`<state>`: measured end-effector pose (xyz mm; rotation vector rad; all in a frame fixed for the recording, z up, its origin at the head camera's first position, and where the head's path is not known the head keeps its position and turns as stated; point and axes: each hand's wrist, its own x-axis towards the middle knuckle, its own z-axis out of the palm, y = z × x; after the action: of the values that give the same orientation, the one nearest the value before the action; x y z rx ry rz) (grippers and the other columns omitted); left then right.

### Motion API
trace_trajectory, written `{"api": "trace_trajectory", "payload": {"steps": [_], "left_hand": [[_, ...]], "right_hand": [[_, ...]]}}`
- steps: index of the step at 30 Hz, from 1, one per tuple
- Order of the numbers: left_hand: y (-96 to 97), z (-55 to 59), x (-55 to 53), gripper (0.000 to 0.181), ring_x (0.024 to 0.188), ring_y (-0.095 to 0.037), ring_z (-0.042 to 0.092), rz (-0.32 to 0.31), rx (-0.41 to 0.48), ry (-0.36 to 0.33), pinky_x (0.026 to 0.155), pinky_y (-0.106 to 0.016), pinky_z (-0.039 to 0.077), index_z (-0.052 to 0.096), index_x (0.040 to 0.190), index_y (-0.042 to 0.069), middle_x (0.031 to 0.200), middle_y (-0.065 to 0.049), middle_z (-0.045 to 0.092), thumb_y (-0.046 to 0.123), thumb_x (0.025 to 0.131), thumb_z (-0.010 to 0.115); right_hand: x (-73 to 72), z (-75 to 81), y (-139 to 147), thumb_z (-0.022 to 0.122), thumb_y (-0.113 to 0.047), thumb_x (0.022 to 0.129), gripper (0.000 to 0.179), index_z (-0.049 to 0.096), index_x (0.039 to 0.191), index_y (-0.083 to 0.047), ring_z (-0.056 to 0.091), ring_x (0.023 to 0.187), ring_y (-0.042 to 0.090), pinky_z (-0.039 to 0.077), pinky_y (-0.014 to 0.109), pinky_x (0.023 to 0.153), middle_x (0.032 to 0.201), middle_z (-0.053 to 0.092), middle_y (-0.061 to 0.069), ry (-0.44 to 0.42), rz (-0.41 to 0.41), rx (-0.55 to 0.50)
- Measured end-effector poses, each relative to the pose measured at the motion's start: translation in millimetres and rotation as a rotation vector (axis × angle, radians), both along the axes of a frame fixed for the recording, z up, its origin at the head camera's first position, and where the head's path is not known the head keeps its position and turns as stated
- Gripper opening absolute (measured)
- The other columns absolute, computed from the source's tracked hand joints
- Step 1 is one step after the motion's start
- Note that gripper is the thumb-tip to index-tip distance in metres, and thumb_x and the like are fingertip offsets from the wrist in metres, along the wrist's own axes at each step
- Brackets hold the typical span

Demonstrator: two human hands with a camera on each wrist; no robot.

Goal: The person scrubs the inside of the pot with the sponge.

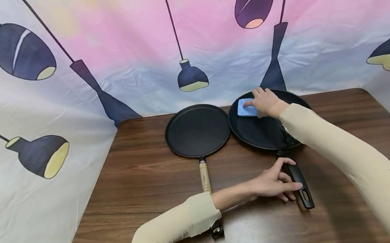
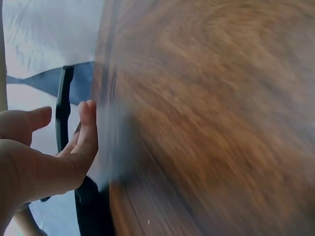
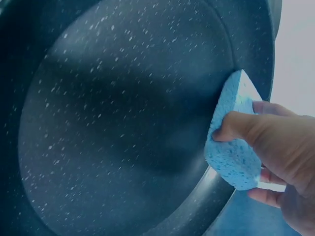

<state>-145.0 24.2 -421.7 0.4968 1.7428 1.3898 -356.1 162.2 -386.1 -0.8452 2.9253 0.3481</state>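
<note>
A dark frying pan point(image 1: 261, 131) with a white-speckled inside lies at the back right of the table. My right hand point(image 1: 266, 102) holds a light blue sponge point(image 3: 234, 140) against the pan's inner surface near its far rim. In the right wrist view the thumb presses on one face of the sponge and the other fingers are behind it. My left hand point(image 1: 271, 181) is at this pan's black handle point(image 1: 300, 181), with thumb and index finger on it and the other fingers bent beside and partly below it. The left wrist view is blurred.
A second flat black pan point(image 1: 198, 130) lies to the left, close beside the first. Its wooden handle point(image 1: 205, 175) points toward me, and my left forearm crosses over it. Behind the wooden table point(image 1: 143, 177) hangs a cloth backdrop point(image 1: 140, 42) with printed lamps.
</note>
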Motion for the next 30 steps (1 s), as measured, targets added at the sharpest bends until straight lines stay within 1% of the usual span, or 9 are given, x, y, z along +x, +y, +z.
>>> {"api": "trace_trajectory", "payload": {"steps": [4, 10, 14, 17, 20, 22, 25, 28, 30], "left_hand": [[9.0, -2.9, 7.1, 0.049, 0.069, -0.016, 0.07, 0.048, 0.029, -0.052, 0.062, -0.029, 0.059, 0.037, 0.139, 0.027, 0.083, 0.0, 0.069, 0.013, 0.101, 0.066], [11.9, -2.6, 14.6, 0.044, 0.065, -0.023, 0.07, 0.121, 0.019, -0.06, 0.057, -0.03, 0.058, 0.04, 0.129, 0.026, 0.084, -0.004, 0.071, 0.008, 0.099, 0.067], [12.8, 0.4, 15.5, 0.048, 0.067, -0.021, 0.067, 0.168, 0.049, -0.092, 0.065, -0.035, 0.062, 0.041, 0.128, 0.028, 0.09, -0.004, 0.066, 0.003, 0.097, 0.068], [13.9, 1.6, 15.7, 0.058, 0.071, -0.019, 0.067, 0.236, 0.061, -0.101, 0.073, -0.036, 0.062, 0.042, 0.132, 0.029, 0.094, -0.004, 0.063, -0.001, 0.093, 0.072], [15.8, 2.3, 16.1, 0.067, 0.077, -0.022, 0.07, 0.307, 0.085, -0.125, 0.08, -0.039, 0.062, 0.043, 0.137, 0.028, 0.098, -0.006, 0.06, -0.008, 0.089, 0.073], [17.3, 2.9, 16.5, 0.069, 0.081, -0.027, 0.073, 0.338, 0.099, -0.134, 0.082, -0.041, 0.062, 0.044, 0.138, 0.025, 0.099, -0.007, 0.059, -0.011, 0.087, 0.073], [19.8, 3.2, 17.2, 0.07, 0.085, -0.033, 0.074, 0.353, 0.112, -0.156, 0.084, -0.045, 0.062, 0.044, 0.14, 0.023, 0.1, -0.009, 0.058, -0.013, 0.087, 0.072], [21.4, 2.4, 17.7, 0.07, 0.089, -0.035, 0.074, 0.335, 0.119, -0.173, 0.085, -0.046, 0.062, 0.042, 0.143, 0.023, 0.102, -0.009, 0.058, -0.012, 0.089, 0.07], [21.9, 2.0, 18.0, 0.071, 0.093, -0.04, 0.074, 0.317, 0.122, -0.191, 0.085, -0.047, 0.061, 0.039, 0.146, 0.024, 0.101, -0.01, 0.058, -0.01, 0.092, 0.068]], "right_hand": [[0.9, -4.1, 9.2, 0.073, -0.023, 0.096, 0.062, 0.049, 0.154, -0.02, 0.041, 0.132, 0.051, 0.042, 0.06, 0.105, 0.144, 0.038, 0.038, 0.028, -0.071, 0.06], [3.2, -7.6, 28.5, 0.071, -0.026, 0.097, 0.064, 0.045, 0.155, -0.016, 0.04, 0.128, 0.051, 0.042, 0.058, 0.102, 0.14, 0.038, 0.039, 0.036, -0.173, 0.078], [9.1, -0.9, 45.1, 0.074, -0.025, 0.094, 0.064, 0.05, 0.152, -0.014, 0.044, 0.122, 0.052, 0.046, 0.059, 0.098, 0.134, 0.042, 0.04, 0.07, -0.201, 0.099], [13.5, 6.7, 55.0, 0.076, -0.023, 0.093, 0.061, 0.054, 0.149, -0.013, 0.048, 0.115, 0.049, 0.048, 0.058, 0.093, 0.128, 0.046, 0.039, 0.08, -0.215, 0.113], [17.7, 14.6, 61.3, 0.075, -0.02, 0.093, 0.054, 0.059, 0.144, -0.01, 0.049, 0.11, 0.047, 0.049, 0.056, 0.09, 0.123, 0.049, 0.038, 0.068, -0.226, 0.13], [20.1, 18.8, 64.3, 0.072, -0.017, 0.094, 0.05, 0.06, 0.141, -0.006, 0.049, 0.109, 0.046, 0.048, 0.056, 0.091, 0.121, 0.05, 0.037, 0.044, -0.242, 0.134], [25.4, 24.1, 70.2, 0.071, -0.014, 0.094, 0.045, 0.062, 0.136, 0.0, 0.05, 0.105, 0.044, 0.046, 0.055, 0.092, 0.117, 0.053, 0.034, -0.003, -0.269, 0.158], [32.1, 27.5, 77.6, 0.071, -0.014, 0.092, 0.044, 0.065, 0.132, 0.002, 0.05, 0.103, 0.043, 0.046, 0.054, 0.092, 0.114, 0.054, 0.033, -0.04, -0.293, 0.185], [37.5, 29.0, 81.6, 0.07, -0.014, 0.092, 0.042, 0.065, 0.13, 0.003, 0.051, 0.102, 0.042, 0.048, 0.053, 0.091, 0.111, 0.054, 0.032, -0.067, -0.303, 0.203]]}}
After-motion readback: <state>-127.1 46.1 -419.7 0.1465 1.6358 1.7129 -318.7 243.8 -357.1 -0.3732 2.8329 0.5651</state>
